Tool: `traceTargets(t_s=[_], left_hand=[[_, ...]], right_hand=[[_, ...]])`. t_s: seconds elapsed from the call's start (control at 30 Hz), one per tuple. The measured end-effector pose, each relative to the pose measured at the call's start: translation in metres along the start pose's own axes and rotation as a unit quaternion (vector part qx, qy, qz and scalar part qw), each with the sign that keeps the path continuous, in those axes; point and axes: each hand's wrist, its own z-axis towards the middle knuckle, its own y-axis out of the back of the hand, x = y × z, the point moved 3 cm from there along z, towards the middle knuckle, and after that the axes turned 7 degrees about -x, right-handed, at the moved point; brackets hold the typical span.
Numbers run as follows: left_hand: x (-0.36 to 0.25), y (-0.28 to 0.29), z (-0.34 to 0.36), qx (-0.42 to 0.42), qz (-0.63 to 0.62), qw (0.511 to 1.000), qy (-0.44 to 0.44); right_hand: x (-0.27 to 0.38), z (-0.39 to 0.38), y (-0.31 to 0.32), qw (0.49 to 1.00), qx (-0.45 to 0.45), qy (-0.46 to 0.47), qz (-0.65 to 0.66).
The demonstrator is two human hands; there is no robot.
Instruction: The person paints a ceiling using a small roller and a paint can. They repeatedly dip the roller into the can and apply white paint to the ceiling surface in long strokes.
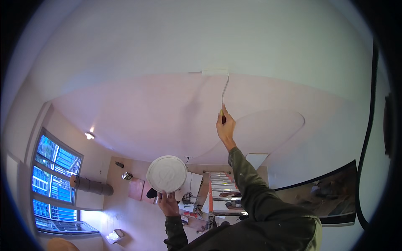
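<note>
Closest to us are two dark olive-green jacket sleeves (252,184), speckled with pale spots on the right arm. Our left hand (168,203), low and left of centre, grips the near edge of a white, round, flat-faced disc (166,173); we cannot tell whether it is a lid or the end of a bucket.

Reaching farther out, our right hand (226,127) is closed around a slim yellow-and-dark handle (222,116). From it a thin, bent metal rod (225,90) runs away from us to a white cylindrical paint roller (215,72). The roller lies straight beyond the right hand and slightly to its left, its long axis running left to right, along the line where a pale pink wall area (142,117) meets a greyish-white one (167,42). The right hand is much the nearer to it; the left, with the disc, is well apart.

Below, between our arms, stands a ladder with orange rails (210,201) and silvery rungs. Far left, we find a grey-framed window (57,175) with bluish light.
</note>
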Motion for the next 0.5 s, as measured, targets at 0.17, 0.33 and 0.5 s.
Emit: traceTargets(t_s=[0.17, 0.33, 0.5], left_hand=[[0.028, -0.069, 0.072, 0.065, -0.042, 0.997, -0.021], [0.023, -0.027, 0.041, 0.015, 0.017, 1.0, 0.019], [0.007, -0.022, 0.035, 0.016, 0.042, 0.999, 0.008]], right_hand=[[0.023, 0.087, -0.006, 0.994, -0.058, 0.091, 0.021], [-0.008, 0.06, 0.011, 0.999, -0.031, 0.038, 0.009], [0.006, 0.066, 0.009, 0.998, -0.038, 0.052, 0.022]])
